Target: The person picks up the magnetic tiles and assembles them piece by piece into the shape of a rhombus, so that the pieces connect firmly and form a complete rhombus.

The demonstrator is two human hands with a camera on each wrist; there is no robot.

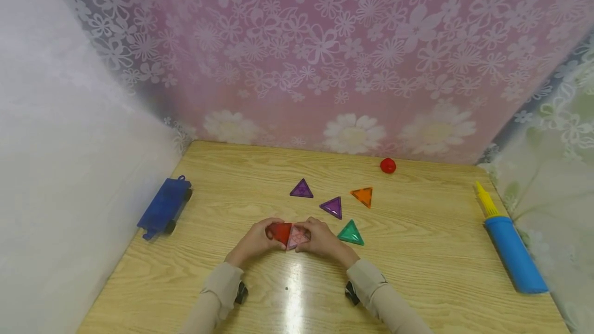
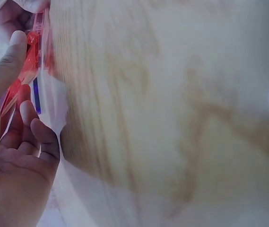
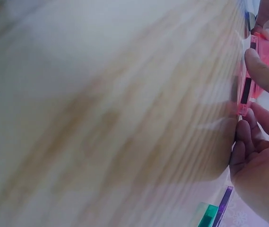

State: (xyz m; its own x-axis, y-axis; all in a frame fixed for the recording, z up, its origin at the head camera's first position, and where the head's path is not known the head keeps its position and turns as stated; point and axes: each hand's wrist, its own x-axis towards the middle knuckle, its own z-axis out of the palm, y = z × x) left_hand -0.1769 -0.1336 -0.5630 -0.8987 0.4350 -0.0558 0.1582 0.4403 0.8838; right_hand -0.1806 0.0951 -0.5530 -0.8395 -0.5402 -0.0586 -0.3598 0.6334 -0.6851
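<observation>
Near the front middle of the table, my left hand (image 1: pixel 254 241) pinches a red translucent triangular magnetic tile (image 1: pixel 281 232) between thumb and fingers. My right hand (image 1: pixel 323 240) pinches a pink translucent triangular magnetic tile (image 1: pixel 296 237). The two tiles meet edge to edge between the hands. In the left wrist view the red tile (image 2: pixel 30 59) shows past the left thumb. Dark strips sit inside the edge of the pink tile (image 3: pixel 247 87) in the right wrist view. Just right of the right hand lies a green triangular tile (image 1: pixel 351 233).
Beyond the hands lie two purple triangular tiles (image 1: pixel 302 188) and an orange one (image 1: pixel 364 196). A small red object (image 1: pixel 388 165) is at the back. A blue toy wagon (image 1: pixel 165 207) stands at the left edge, and a blue-and-yellow hand pump (image 1: pixel 514 251) lies at the right.
</observation>
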